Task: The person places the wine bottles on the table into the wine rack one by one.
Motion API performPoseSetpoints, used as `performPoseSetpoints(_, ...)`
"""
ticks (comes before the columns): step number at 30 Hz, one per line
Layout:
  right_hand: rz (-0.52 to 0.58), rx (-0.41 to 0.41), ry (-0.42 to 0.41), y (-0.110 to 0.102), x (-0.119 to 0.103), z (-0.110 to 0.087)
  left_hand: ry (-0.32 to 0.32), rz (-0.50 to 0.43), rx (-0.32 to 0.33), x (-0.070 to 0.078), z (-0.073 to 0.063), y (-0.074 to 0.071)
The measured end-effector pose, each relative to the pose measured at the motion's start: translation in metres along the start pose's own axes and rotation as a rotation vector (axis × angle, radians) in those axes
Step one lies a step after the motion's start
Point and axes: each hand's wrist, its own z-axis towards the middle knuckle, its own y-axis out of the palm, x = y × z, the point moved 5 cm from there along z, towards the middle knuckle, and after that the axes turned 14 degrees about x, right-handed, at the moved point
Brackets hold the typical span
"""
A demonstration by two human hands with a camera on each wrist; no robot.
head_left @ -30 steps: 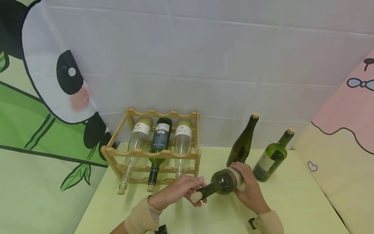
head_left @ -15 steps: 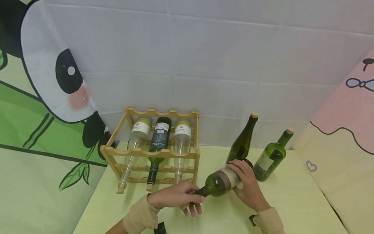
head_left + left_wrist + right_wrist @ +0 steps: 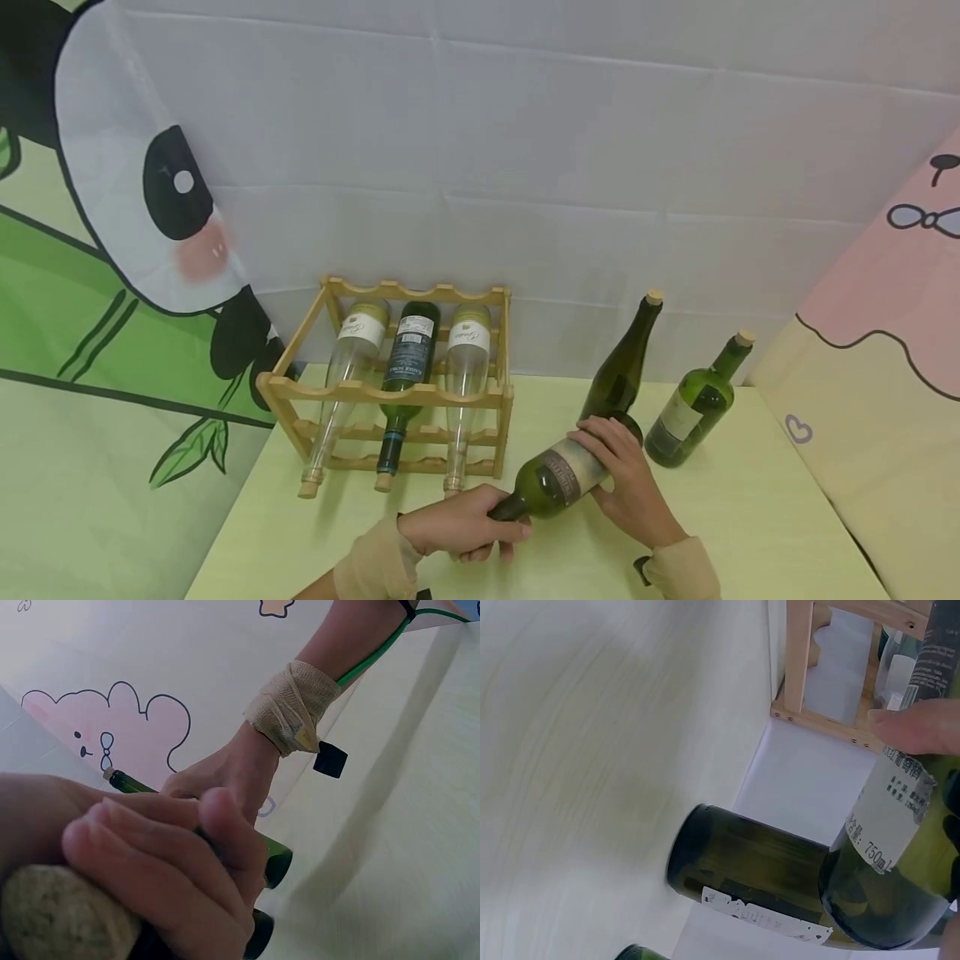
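In the head view a dark green wine bottle [image 3: 551, 483] with a pale label is tilted, its neck toward the lower left. My left hand [image 3: 468, 525] grips the neck, fingers curled around it. Its cork [image 3: 64, 915] pokes out beside that hand in the left wrist view. Around the labelled body lies my right hand [image 3: 626, 479], with the thumb [image 3: 915, 729] across the glass in the right wrist view. Left of the hands stands a wooden wine rack [image 3: 390, 392]. Its top level bears two clear bottles, one [image 3: 467, 375] close to my left hand, and a green bottle [image 3: 408, 358] between them.
Just behind the held bottle stands a tall dark corked bottle [image 3: 622, 367]. A shorter green corked bottle [image 3: 690, 408] stands right of my right hand. The pale yellow table [image 3: 765, 517] meets a white cloth backdrop [image 3: 562, 208] behind the rack.
My left hand has closed around the bottle's neck, having been loosely beside it. The held bottle has rolled so its label shows more, and shifted slightly left. Rack and standing bottles are unchanged.
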Motion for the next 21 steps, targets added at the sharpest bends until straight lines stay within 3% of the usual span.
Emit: performPoseSetpoints(21, 0.021, 0.095, -0.046, -0.0063, -0.0046, -0.0064, 0.029, 0.048, 0.042, 0.0059, -0.0043, 0.0006)
